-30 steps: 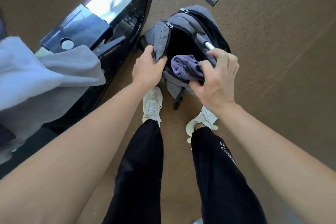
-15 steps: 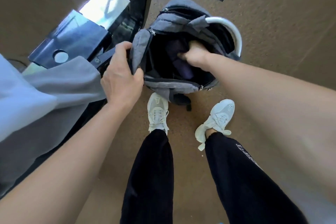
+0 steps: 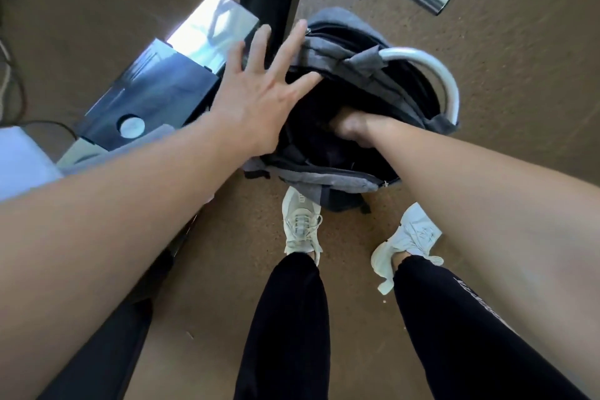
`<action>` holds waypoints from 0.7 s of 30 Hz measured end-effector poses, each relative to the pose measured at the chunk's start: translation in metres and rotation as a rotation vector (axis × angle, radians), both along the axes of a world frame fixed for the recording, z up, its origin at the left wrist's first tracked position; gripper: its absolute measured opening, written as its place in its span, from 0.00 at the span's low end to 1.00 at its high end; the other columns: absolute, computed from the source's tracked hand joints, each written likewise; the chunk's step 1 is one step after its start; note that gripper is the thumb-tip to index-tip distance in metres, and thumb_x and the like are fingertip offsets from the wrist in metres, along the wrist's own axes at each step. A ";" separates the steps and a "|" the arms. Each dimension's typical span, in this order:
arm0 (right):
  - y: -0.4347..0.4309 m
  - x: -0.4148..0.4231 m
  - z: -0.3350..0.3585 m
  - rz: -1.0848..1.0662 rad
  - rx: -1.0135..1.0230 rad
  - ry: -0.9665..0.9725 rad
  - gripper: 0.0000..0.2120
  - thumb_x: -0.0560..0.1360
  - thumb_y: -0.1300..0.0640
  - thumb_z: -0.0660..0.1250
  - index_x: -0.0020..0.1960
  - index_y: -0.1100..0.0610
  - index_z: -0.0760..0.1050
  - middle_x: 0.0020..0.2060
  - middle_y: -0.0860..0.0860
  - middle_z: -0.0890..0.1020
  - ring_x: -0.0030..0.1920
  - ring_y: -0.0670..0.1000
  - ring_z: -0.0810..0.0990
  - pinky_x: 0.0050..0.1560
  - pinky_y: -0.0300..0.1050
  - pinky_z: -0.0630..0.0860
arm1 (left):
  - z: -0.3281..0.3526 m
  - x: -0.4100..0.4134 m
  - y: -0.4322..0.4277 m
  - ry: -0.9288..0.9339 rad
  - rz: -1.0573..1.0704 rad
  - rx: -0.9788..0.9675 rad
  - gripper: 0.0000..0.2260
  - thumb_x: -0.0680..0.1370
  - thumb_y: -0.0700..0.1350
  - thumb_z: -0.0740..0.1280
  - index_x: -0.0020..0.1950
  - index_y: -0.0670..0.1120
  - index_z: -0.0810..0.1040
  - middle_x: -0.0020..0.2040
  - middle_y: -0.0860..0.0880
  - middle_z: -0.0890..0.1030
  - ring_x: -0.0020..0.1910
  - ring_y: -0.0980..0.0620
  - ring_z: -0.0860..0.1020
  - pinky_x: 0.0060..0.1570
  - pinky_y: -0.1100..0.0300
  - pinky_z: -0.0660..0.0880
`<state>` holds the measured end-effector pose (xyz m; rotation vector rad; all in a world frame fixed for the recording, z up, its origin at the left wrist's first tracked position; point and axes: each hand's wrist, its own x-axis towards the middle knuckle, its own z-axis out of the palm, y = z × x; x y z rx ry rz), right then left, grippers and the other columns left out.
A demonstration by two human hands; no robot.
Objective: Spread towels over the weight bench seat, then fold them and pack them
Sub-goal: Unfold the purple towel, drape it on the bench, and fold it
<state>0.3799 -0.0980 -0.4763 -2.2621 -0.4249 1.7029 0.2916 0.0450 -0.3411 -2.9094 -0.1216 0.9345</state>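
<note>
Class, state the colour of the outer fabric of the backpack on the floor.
The backpack is grey outside and dark inside. The head view, the only one, shows it.

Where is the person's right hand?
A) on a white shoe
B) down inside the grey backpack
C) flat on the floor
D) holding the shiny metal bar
B: the right hand reaches down through the open top of the grey backpack, and its fingers are hidden in the dark inside.
</note>
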 end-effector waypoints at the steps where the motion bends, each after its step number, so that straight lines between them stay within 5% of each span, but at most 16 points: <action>1: -0.001 0.003 -0.004 0.005 -0.008 -0.001 0.23 0.83 0.56 0.63 0.77 0.59 0.67 0.73 0.59 0.72 0.71 0.58 0.72 0.66 0.46 0.68 | -0.002 0.008 0.008 -0.020 -0.027 -0.012 0.48 0.68 0.47 0.75 0.81 0.58 0.50 0.83 0.42 0.34 0.80 0.29 0.48 0.72 0.35 0.60; 3: 0.000 0.009 -0.004 0.010 -0.030 0.007 0.24 0.81 0.58 0.66 0.75 0.60 0.68 0.71 0.59 0.73 0.70 0.59 0.72 0.60 0.44 0.68 | -0.007 0.021 0.022 -0.041 -0.049 -0.082 0.49 0.66 0.43 0.74 0.81 0.56 0.50 0.84 0.41 0.37 0.74 0.29 0.61 0.56 0.40 0.72; 6: 0.002 0.018 -0.016 0.016 -0.056 -0.029 0.25 0.80 0.58 0.68 0.75 0.60 0.67 0.72 0.60 0.72 0.70 0.61 0.71 0.63 0.47 0.69 | -0.016 0.029 0.031 -0.026 -0.035 -0.185 0.53 0.65 0.39 0.74 0.82 0.55 0.46 0.84 0.42 0.39 0.56 0.33 0.73 0.34 0.51 0.68; 10: 0.009 0.015 -0.034 0.057 -0.081 -0.039 0.25 0.83 0.58 0.63 0.78 0.62 0.62 0.75 0.61 0.68 0.73 0.61 0.68 0.71 0.50 0.66 | -0.026 0.022 0.030 -0.011 0.025 -0.268 0.58 0.65 0.38 0.76 0.82 0.57 0.40 0.83 0.42 0.42 0.51 0.34 0.75 0.38 0.47 0.76; 14: 0.024 0.010 -0.050 0.144 -0.116 0.041 0.23 0.86 0.59 0.54 0.79 0.65 0.57 0.78 0.62 0.63 0.77 0.60 0.63 0.73 0.47 0.59 | -0.027 0.020 0.040 0.014 0.060 -0.389 0.59 0.63 0.35 0.76 0.81 0.59 0.41 0.82 0.44 0.44 0.34 0.40 0.75 0.32 0.49 0.75; 21: 0.031 0.015 -0.056 0.139 -0.071 0.061 0.25 0.87 0.58 0.49 0.80 0.65 0.46 0.81 0.60 0.53 0.81 0.56 0.54 0.70 0.39 0.52 | -0.034 0.022 0.045 0.008 0.097 -0.444 0.58 0.64 0.41 0.78 0.81 0.61 0.43 0.82 0.46 0.46 0.37 0.35 0.79 0.36 0.45 0.79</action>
